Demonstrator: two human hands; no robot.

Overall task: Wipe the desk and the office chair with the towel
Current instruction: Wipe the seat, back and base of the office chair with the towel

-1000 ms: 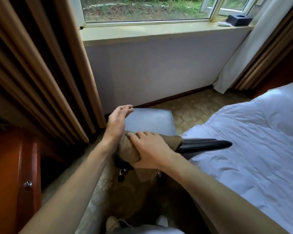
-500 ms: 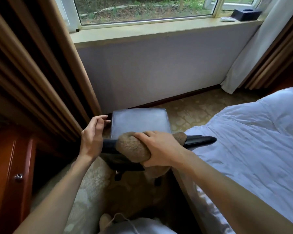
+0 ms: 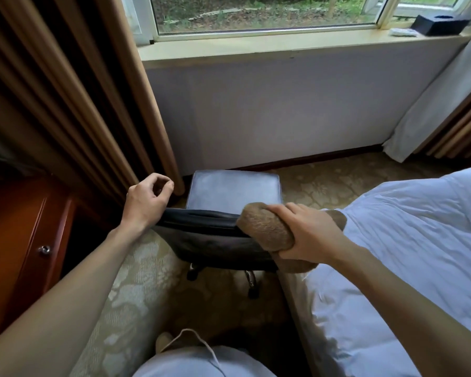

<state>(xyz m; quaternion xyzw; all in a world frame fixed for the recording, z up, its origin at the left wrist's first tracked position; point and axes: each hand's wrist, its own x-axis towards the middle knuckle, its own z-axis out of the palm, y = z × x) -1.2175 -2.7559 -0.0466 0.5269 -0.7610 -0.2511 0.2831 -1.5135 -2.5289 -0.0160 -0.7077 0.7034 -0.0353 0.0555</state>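
Note:
The office chair stands in front of me, seen from behind and above: a dark leather backrest (image 3: 207, 238) and a grey-blue seat (image 3: 233, 190). My right hand (image 3: 307, 235) grips a bunched brown towel (image 3: 264, 232) and presses it on the right end of the backrest's top edge. My left hand (image 3: 147, 200) is at the backrest's left end, wrist over the edge, fingers loosely curled around nothing. The reddish wooden desk (image 3: 19, 240) with a small drawer knob is at the far left.
A bed with a white duvet (image 3: 405, 254) lies close against the chair's right side. Brown curtains (image 3: 79, 104) hang at the left, next to the seat. The wall and windowsill, with a black box (image 3: 438, 24), are beyond. Chair casters (image 3: 252, 292) rest on patterned carpet.
My right hand has slid the towel from the middle of the backrest's top to its right end. My left hand has let go of the backrest's left end and lifted, fingers curled.

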